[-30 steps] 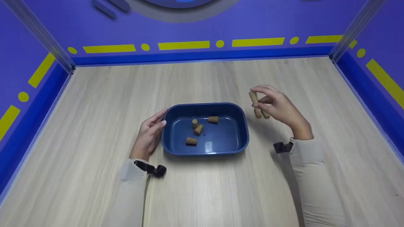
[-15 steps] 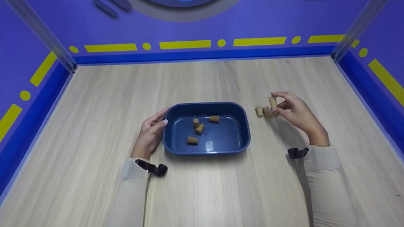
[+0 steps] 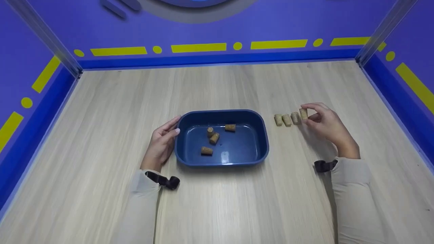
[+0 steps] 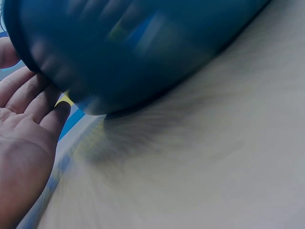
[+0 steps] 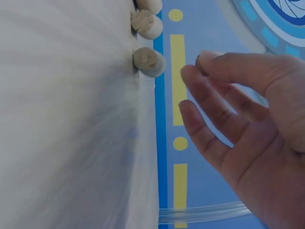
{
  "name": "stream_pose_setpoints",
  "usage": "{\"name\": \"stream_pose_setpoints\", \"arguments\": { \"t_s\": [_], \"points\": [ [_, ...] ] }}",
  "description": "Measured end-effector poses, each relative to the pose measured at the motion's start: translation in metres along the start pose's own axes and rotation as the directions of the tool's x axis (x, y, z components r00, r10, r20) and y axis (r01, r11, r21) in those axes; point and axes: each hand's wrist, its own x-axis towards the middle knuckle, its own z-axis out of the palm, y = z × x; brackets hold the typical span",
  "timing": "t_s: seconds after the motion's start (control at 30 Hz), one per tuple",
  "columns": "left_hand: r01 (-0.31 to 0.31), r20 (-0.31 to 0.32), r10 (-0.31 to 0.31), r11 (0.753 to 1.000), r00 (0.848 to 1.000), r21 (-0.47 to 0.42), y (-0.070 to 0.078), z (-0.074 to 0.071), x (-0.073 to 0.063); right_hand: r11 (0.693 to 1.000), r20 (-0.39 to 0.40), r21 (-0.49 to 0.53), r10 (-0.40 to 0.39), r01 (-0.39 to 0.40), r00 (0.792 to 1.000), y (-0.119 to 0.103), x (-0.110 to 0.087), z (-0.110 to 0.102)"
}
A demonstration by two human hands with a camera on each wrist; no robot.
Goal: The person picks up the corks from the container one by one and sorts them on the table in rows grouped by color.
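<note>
In the head view, a dark blue plastic tub (image 3: 222,165) sits mid-table with several cork stoppers (image 3: 206,151) lying loose inside. My left hand (image 3: 160,144) holds the tub's left end, thumb at the rim and fingers along the outer wall; the left wrist view shows these fingers against the wall (image 4: 119,57). To the right of the tub, my right hand (image 3: 327,125) pinches one cork stopper (image 3: 303,113) between thumb and fingertips. Three more cork stoppers (image 3: 287,120) stand in a row on the table just left of it. The right wrist view mostly hides the pinched cork behind the thumb.
The pale wood-patterned table (image 3: 217,210) is enclosed by a blue back wall (image 3: 203,34) and side walls with yellow markings. Black wrist cameras (image 3: 173,183) stick out from both sleeves, the left one near the tub's front left corner.
My right hand has moved right along the row, leaving a cork standing on the table, and now pinches another at the row's right end. The left hand and tub stay put.
</note>
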Motion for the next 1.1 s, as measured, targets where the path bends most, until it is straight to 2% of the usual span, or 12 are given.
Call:
{"name": "stream_pose_setpoints", "arguments": {
  "t_s": [0.3, 0.57, 0.8, 1.1],
  "points": [
    [0.004, -0.016, -0.004, 1.000, 1.000, -0.001, -0.001, 0.001, 0.001, 0.986, 0.029, -0.065, 0.157, -0.155, 0.987, 0.007, -0.005, -0.003],
    [0.008, -0.015, -0.008, 1.000, 1.000, -0.002, -0.001, 0.000, 0.001, 0.961, 0.055, -0.079, 0.269, -0.265, 0.961, 0.012, -0.007, -0.003],
    [0.010, -0.007, -0.010, 1.000, 1.000, -0.013, -0.002, -0.001, 0.000, 0.946, 0.065, -0.107, 0.313, -0.305, 0.947, 0.017, -0.007, 0.000],
    [0.003, -0.014, -0.004, 1.000, 1.000, -0.013, -0.002, -0.001, 0.001, 0.941, 0.112, -0.124, 0.328, -0.314, 0.938, 0.019, -0.005, 0.000]
  ]
}}
